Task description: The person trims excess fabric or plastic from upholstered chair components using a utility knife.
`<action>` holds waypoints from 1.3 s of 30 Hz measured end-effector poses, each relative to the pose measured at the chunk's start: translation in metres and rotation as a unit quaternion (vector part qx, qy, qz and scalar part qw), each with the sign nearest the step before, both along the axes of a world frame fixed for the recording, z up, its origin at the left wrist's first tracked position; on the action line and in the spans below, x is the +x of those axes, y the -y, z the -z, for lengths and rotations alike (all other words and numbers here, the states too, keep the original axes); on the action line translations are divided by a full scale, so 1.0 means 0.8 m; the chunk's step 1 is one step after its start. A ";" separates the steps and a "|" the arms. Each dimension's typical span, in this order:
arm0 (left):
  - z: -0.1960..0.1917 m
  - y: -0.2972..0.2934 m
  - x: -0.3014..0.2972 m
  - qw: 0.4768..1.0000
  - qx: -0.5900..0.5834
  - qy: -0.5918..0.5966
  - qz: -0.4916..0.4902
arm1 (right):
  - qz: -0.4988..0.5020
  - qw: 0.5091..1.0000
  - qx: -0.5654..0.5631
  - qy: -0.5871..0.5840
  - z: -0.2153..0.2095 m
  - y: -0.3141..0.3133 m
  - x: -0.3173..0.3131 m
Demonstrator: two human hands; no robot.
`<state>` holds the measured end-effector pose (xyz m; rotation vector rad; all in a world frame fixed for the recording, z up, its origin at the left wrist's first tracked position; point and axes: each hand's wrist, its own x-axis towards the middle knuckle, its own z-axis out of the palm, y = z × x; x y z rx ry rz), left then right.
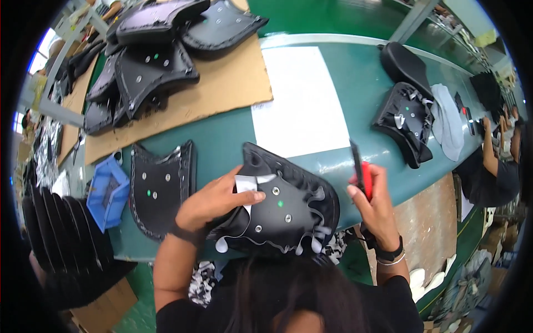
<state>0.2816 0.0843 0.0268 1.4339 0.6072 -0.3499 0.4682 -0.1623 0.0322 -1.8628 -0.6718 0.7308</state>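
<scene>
A black padded panel (pixel 269 216) lies underside up at the table's near edge, right in front of me. Its black cover is gathered around the rim, with pale tabs hanging from it, and its flat face has metal inserts and a green dot. My left hand (pixel 214 200) grips the panel's left side, thumb over a white tab (pixel 247 187) and fingers on the folded cover. Off the panel's right side, my right hand (pixel 376 197) is closed around a red-and-black tool (pixel 366 180) with a long dark, blade-like front pointing up and away. Motion blurs that tool somewhat.
Another black panel (pixel 161 191) lies left of mine, beside a blue bin (pixel 106 194). More panels (pixel 150 72) are piled on cardboard (pixel 233 83) at far left. A white sheet (pixel 302 105) lies ahead. Right are a gathered panel (pixel 408 119), grey cloth (pixel 447 122) and a co-worker (pixel 491 166).
</scene>
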 end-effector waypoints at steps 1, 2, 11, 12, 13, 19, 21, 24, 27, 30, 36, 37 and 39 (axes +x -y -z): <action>0.009 0.005 -0.001 0.998 0.016 0.067 0.002 | -0.005 0.999 -0.027 -0.041 0.011 0.003 0.000; 0.002 -0.001 -0.004 0.989 0.098 -0.023 0.104 | -0.086 0.994 -0.054 -0.042 0.029 0.010 -0.004; 0.029 0.107 -0.024 0.748 0.601 0.209 0.188 | -0.182 0.974 -0.050 0.123 0.021 0.006 -0.022; 0.033 0.117 -0.032 0.754 0.601 0.193 0.181 | -0.204 0.948 -0.041 0.239 0.014 0.004 -0.024; 0.038 0.120 -0.038 0.749 0.605 0.203 0.179 | -0.208 0.948 -0.044 0.238 0.007 0.000 -0.023; 0.040 0.116 -0.039 0.762 0.581 0.228 0.174 | -0.386 0.845 -0.118 0.350 -0.015 -0.056 -0.010; 0.038 0.114 -0.038 0.770 0.573 0.226 0.170 | -0.439 0.821 -0.153 0.332 -0.021 -0.061 -0.008; 0.034 0.109 -0.038 0.783 0.560 0.229 0.149 | -0.449 0.819 -0.201 0.295 -0.026 -0.029 -0.005; 0.018 0.105 -0.034 0.773 0.578 0.214 0.149 | -0.407 0.842 -0.240 0.259 -0.036 0.032 -0.009; 0.012 0.097 -0.020 0.780 0.562 0.227 0.157 | -0.380 0.847 -0.269 0.257 -0.045 0.071 -0.029; 0.039 0.082 0.035 0.822 0.415 0.350 0.171 | -0.336 0.872 -0.238 0.263 -0.039 0.072 -0.037; 0.042 0.079 0.034 0.879 0.281 0.361 0.137 | -0.325 0.879 -0.239 0.254 -0.036 0.073 -0.037; 0.025 0.070 0.028 0.899 0.236 0.295 0.221 | -0.313 0.883 -0.232 0.261 -0.028 0.075 -0.039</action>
